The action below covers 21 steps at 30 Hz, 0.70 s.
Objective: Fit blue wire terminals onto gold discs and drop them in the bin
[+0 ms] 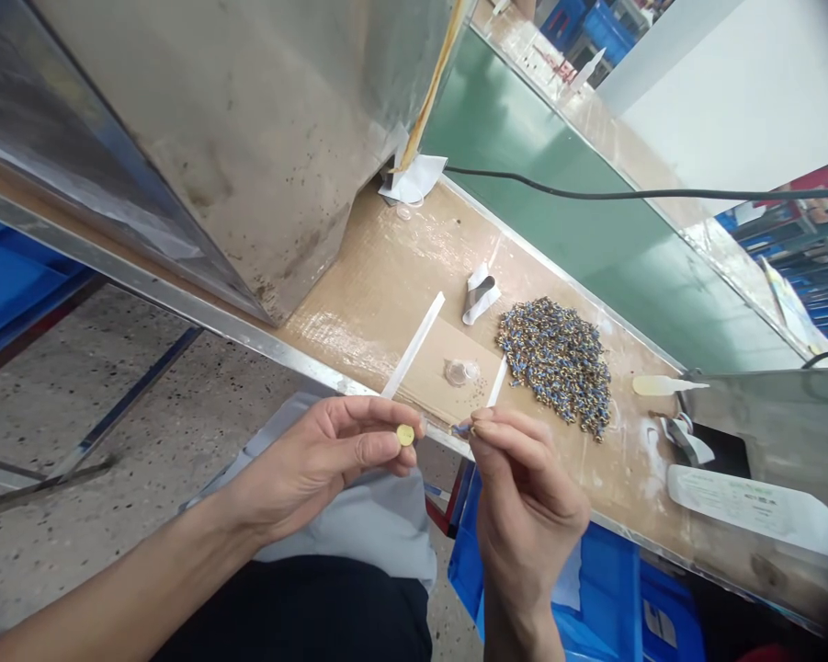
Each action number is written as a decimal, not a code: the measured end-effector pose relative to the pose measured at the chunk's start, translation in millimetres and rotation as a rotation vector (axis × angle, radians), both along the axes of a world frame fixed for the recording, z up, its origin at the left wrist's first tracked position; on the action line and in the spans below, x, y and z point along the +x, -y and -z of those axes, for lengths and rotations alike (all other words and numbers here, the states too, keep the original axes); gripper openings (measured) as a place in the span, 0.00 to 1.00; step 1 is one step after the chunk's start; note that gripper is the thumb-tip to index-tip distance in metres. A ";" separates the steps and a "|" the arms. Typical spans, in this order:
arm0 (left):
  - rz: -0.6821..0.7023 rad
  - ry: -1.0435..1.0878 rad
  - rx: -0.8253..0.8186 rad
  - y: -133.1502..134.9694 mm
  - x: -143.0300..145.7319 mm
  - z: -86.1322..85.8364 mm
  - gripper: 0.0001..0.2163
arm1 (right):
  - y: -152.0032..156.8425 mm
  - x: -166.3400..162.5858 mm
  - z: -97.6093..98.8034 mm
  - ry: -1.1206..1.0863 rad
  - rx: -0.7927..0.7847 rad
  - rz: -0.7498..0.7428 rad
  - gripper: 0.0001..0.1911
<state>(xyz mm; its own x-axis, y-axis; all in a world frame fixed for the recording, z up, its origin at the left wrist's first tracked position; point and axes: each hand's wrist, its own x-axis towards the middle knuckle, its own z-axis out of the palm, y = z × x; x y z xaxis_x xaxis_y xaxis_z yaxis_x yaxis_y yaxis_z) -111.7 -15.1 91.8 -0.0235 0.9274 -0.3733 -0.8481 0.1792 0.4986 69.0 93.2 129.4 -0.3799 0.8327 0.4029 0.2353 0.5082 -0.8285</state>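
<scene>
Between the thumb and fingers of my left hand (pixel 345 446) is a small round yellow disc (pixel 404 435), its flat face turned up toward me. My right hand (pixel 527 487) pinches a tiny blue and gold piece (pixel 461 429) at its fingertips, a short way right of the disc and apart from it. Both hands are just over the table's front edge. Beyond them lies a heap of small blue and gold pieces (pixel 558 363). A clear shallow dish (pixel 461 370) sits on a cardboard sheet (pixel 431 377), with tiny bits scattered beside it.
A dark loop with white paper (pixel 481 294) stands behind the cardboard. To the right are a yellowish squeeze bottle (pixel 662 385) and a white bottle lying down (pixel 754 510). A large metal box (pixel 248 138) rises at left. A black cable (pixel 593 193) crosses the green partition (pixel 524 156). Blue bins (pixel 593 588) are below.
</scene>
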 end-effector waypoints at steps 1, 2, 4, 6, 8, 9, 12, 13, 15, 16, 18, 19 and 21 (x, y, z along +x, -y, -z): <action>-0.004 0.005 0.001 -0.4 -0.2 -0.7 0.11 | 0.7 -0.1 -0.6 -0.005 -0.009 -0.016 0.09; -0.011 0.013 -0.002 -0.8 -0.2 -1.3 0.11 | 1.4 -0.4 -1.2 -0.009 -0.013 -0.031 0.09; -0.016 0.024 -0.013 -1.9 0.1 -2.0 0.10 | 2.4 -1.2 -2.6 -0.019 -0.012 -0.063 0.09; -0.013 0.028 -0.026 -3.1 1.1 -1.9 0.10 | 3.3 -2.3 -3.3 -0.030 -0.008 -0.097 0.10; -0.009 0.040 -0.028 -4.1 2.7 -1.5 0.11 | 4.1 -3.5 -3.2 -0.041 -0.019 -0.131 0.11; -0.009 0.047 -0.025 -4.5 3.7 -1.4 0.11 | 4.4 -4.0 -2.9 -0.048 -0.027 -0.147 0.12; -0.021 0.048 -0.016 -5.2 7.5 -2.0 0.10 | 5.3 -5.1 -1.8 -0.057 -0.044 -0.186 0.13; -0.026 0.046 -0.013 -5.2 8.6 -2.5 0.10 | 5.5 -5.3 -1.4 -0.054 -0.044 -0.198 0.14; -0.034 0.046 -0.005 -5.2 10.4 -3.5 0.09 | 5.6 -5.6 -1.0 -0.040 -0.047 -0.214 0.14; -0.039 0.048 -0.002 -5.2 10.9 -3.9 0.09 | 5.5 -5.8 -0.8 -0.032 -0.049 -0.218 0.14; -0.045 0.041 0.004 -5.5 11.1 -4.4 0.09 | 5.2 -6.1 -0.5 -0.018 -0.053 -0.218 0.14; -0.048 0.037 0.006 -5.7 11.0 -4.5 0.10 | 4.9 -6.3 -0.4 -0.014 -0.055 -0.217 0.14; -0.050 0.029 0.015 -6.0 10.6 -4.6 0.09 | 4.5 -6.7 -0.3 -0.010 -0.056 -0.216 0.13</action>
